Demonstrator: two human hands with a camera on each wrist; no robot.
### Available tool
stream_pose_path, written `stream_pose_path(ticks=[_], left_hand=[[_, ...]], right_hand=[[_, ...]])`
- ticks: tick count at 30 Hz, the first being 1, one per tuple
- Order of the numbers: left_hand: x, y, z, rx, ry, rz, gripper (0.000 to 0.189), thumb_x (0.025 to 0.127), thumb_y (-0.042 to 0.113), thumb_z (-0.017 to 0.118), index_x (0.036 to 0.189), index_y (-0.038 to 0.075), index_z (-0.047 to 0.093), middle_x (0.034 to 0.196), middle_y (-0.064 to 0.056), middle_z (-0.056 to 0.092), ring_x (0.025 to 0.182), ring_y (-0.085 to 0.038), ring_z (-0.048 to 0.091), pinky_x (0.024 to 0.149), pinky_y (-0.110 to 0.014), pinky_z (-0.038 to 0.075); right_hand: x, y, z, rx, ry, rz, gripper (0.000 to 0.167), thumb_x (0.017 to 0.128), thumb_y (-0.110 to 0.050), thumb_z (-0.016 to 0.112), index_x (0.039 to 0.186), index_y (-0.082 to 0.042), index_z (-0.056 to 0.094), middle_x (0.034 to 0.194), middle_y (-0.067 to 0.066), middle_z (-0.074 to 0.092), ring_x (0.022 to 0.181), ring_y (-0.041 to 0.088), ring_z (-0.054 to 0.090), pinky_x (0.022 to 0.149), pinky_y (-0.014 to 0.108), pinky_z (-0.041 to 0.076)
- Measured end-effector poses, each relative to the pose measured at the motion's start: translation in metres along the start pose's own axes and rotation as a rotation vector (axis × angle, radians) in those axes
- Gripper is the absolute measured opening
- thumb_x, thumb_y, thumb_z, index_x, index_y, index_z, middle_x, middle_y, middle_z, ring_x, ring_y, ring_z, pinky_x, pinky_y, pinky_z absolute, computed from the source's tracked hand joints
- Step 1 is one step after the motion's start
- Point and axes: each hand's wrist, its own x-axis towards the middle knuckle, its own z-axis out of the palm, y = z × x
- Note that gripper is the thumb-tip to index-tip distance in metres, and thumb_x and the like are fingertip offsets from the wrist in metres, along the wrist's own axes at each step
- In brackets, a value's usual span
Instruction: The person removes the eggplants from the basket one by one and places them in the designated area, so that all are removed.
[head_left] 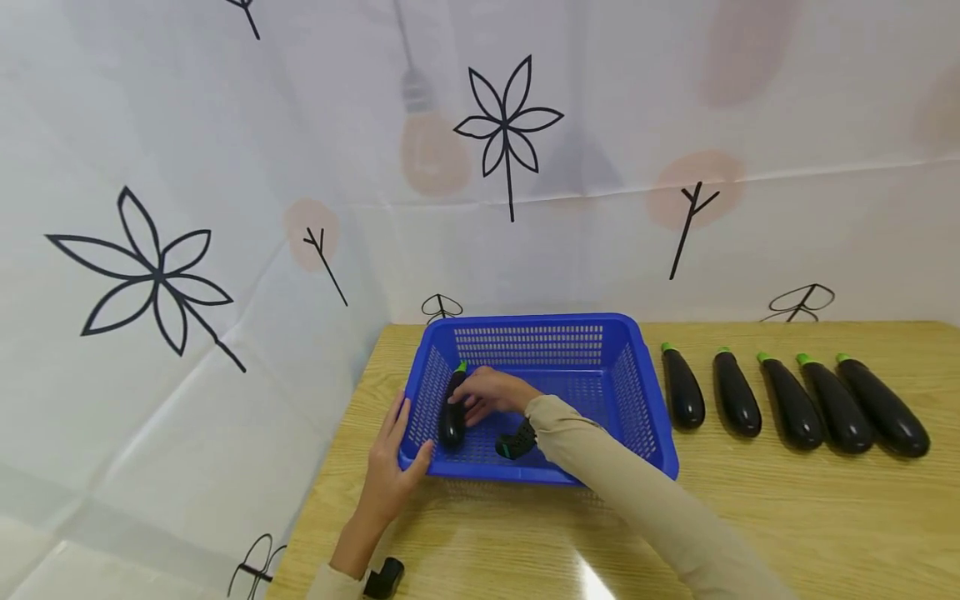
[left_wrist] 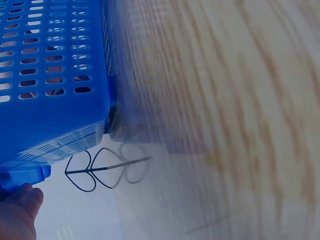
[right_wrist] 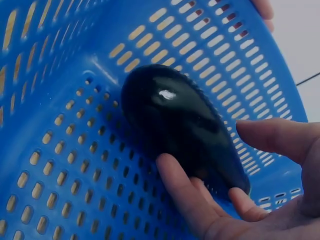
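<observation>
A dark, glossy eggplant (head_left: 452, 421) with a green stem end lies along the left inside of a blue plastic basket (head_left: 525, 478). My right hand (head_left: 491, 392) reaches into the basket over it. In the right wrist view, the loosely spread fingers (right_wrist: 182, 192) lie along one side of the eggplant (right_wrist: 170, 110), while the thumb (right_wrist: 270, 134) stands just off its other side. My left hand (head_left: 390, 458) rests at the basket's front left corner, fingers extended along the outside of the rim. Only part of that hand (left_wrist: 17, 212) shows in the left wrist view.
Several more eggplants (head_left: 795, 404) lie in a row on the wooden table (head_left: 495, 542), right of the basket. A white patterned cloth (head_left: 315, 150) hangs behind the table and along its left side.
</observation>
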Motion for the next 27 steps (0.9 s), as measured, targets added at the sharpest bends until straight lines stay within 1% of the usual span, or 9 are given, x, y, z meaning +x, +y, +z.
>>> stream_pose_path(ticks=[2, 6, 11, 15, 17, 19, 22, 27], left_hand=[[0.000, 0.001, 0.002, -0.009, -0.003, -0.003, 0.068, 0.084, 0.014, 0.066, 0.142, -0.006, 0.035, 0.151, -0.014, 0.029, 0.132, -0.038, 0.036, 0.105, -0.015, 0.023], [0.001, 0.000, 0.003, -0.014, 0.002, -0.006, 0.068, 0.085, 0.013, 0.065, 0.143, -0.006, 0.035, 0.151, -0.013, 0.029, 0.132, -0.036, 0.036, 0.105, -0.015, 0.023], [0.000, 0.000, 0.002, -0.011, 0.001, -0.008, 0.068, 0.084, 0.013, 0.066, 0.142, -0.006, 0.035, 0.151, -0.013, 0.030, 0.131, -0.036, 0.037, 0.105, -0.014, 0.022], [0.000, 0.001, 0.002, -0.013, -0.009, -0.014, 0.068, 0.084, 0.013, 0.066, 0.142, -0.006, 0.035, 0.151, -0.015, 0.029, 0.131, -0.036, 0.038, 0.105, -0.014, 0.023], [0.000, 0.001, 0.002, -0.009, -0.014, -0.018, 0.068, 0.085, 0.013, 0.066, 0.142, -0.006, 0.035, 0.151, -0.015, 0.029, 0.131, -0.036, 0.038, 0.104, -0.013, 0.024], [0.000, 0.002, 0.001, -0.006, -0.017, -0.022, 0.068, 0.085, 0.014, 0.066, 0.143, -0.006, 0.035, 0.151, -0.014, 0.029, 0.131, -0.037, 0.037, 0.104, -0.013, 0.023], [0.000, 0.002, 0.001, -0.006, -0.020, -0.015, 0.068, 0.085, 0.013, 0.065, 0.143, -0.006, 0.034, 0.152, -0.014, 0.028, 0.132, -0.038, 0.036, 0.105, -0.014, 0.022], [0.000, 0.003, 0.000, 0.002, -0.027, -0.006, 0.068, 0.085, 0.012, 0.065, 0.143, -0.006, 0.033, 0.151, -0.017, 0.028, 0.132, -0.039, 0.034, 0.106, -0.014, 0.020]], right_hand=[[0.001, 0.001, 0.001, 0.006, 0.001, 0.017, 0.013, 0.080, -0.003, 0.068, 0.087, 0.001, 0.058, 0.085, 0.018, 0.053, 0.065, 0.030, 0.064, 0.073, 0.044, 0.055], [0.001, 0.000, 0.006, 0.003, -0.017, 0.016, 0.020, 0.078, -0.003, 0.071, 0.092, 0.003, 0.059, 0.081, 0.017, 0.054, 0.064, 0.029, 0.064, 0.071, 0.044, 0.055], [0.001, -0.001, 0.010, 0.003, -0.029, 0.002, 0.020, 0.078, -0.006, 0.072, 0.090, 0.003, 0.059, 0.077, 0.018, 0.060, 0.062, 0.028, 0.064, 0.069, 0.045, 0.055], [-0.002, -0.005, 0.009, -0.022, -0.035, -0.012, 0.018, 0.077, -0.009, 0.072, 0.088, 0.002, 0.063, 0.078, 0.017, 0.062, 0.063, 0.026, 0.064, 0.067, 0.043, 0.056], [-0.007, -0.008, 0.007, -0.050, -0.035, -0.024, 0.018, 0.078, -0.010, 0.071, 0.089, 0.003, 0.065, 0.079, 0.016, 0.062, 0.063, 0.026, 0.064, 0.066, 0.042, 0.056], [-0.011, -0.012, 0.004, -0.075, -0.023, -0.035, 0.019, 0.077, -0.010, 0.071, 0.090, 0.003, 0.065, 0.079, 0.014, 0.060, 0.065, 0.026, 0.064, 0.065, 0.042, 0.056], [-0.019, -0.018, -0.002, -0.099, 0.003, -0.049, 0.026, 0.076, -0.008, 0.071, 0.096, 0.003, 0.060, 0.082, 0.013, 0.056, 0.068, 0.028, 0.063, 0.064, 0.042, 0.056], [-0.038, -0.032, -0.012, -0.114, 0.035, -0.068, 0.048, 0.075, -0.007, 0.070, 0.116, 0.002, 0.047, 0.093, 0.015, 0.053, 0.075, 0.029, 0.062, 0.065, 0.041, 0.056]])
